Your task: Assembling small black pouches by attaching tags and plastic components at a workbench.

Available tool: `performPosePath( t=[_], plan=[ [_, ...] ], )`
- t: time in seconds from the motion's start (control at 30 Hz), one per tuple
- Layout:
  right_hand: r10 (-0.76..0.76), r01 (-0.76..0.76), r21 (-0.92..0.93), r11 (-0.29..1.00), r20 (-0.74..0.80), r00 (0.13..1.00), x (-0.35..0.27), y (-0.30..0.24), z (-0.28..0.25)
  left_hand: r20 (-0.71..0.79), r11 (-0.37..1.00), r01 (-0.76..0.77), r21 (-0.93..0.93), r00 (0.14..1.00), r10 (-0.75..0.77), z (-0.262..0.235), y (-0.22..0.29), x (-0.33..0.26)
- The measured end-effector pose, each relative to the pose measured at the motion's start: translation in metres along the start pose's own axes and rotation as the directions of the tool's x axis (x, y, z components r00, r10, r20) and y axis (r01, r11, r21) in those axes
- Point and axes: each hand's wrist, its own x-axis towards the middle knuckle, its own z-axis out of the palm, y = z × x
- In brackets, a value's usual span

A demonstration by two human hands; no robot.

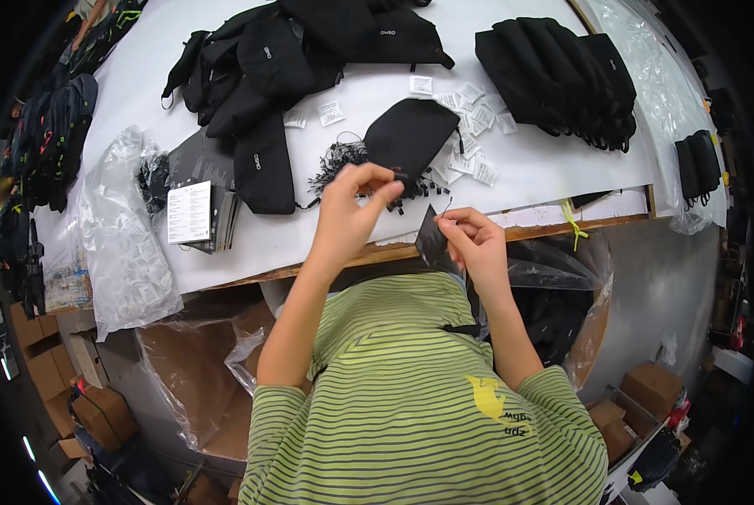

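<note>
My right hand [475, 244] pinches a black hang tag [432, 237] above the table's front edge, with a short dark string end showing by the fingers. Thumb and fingertips of my left hand [352, 210] are pressed together over the tag strings; a small dark bit shows at the tips, too small to make out. Just beyond lies a flat black fabric pouch [415, 135]. A tangled heap of black tag strings [340, 160] with small plastic ends sits beside and partly under it. White printed labels [478, 118] are scattered to its right.
Black pouches lie in a heap [268, 71] at the far left and a neat row [554, 80] at the far right. Stacked hang tags [203, 210] and a clear plastic bag [133, 244] stand on the left. A yellow tie [574, 224] hangs at the wooden edge.
</note>
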Motion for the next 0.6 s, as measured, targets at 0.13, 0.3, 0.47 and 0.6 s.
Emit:
performPosePath(
  t=[0.13, 0.3, 0.47, 0.6],
  plan=[
    [-0.173, 0.171, -0.178, 0.969, 0.006, 0.985, -0.004, -0.002, 0.019, 0.124, 0.794, 0.315, -0.52, 0.947, -0.295, 0.006, 0.003, -0.037],
    [-0.203, 0.231, -0.357, 0.905, 0.115, 0.972, -0.007, -0.006, 0.028, 0.18, 0.751, 0.432, -0.499, 0.9, -0.398, -0.005, 0.003, -0.052],
    [-0.341, 0.385, -0.506, 0.771, 0.182, 0.922, -0.013, -0.004, 0.036, 0.106, 0.849, 0.388, -0.358, 0.921, -0.376, -0.004, 0.008, -0.058],
    [-0.363, 0.431, -0.522, 0.736, 0.233, 0.902, -0.013, -0.003, 0.034, -0.014, 0.948, 0.223, -0.227, 0.973, -0.232, 0.0, 0.005, -0.064]
  ],
)
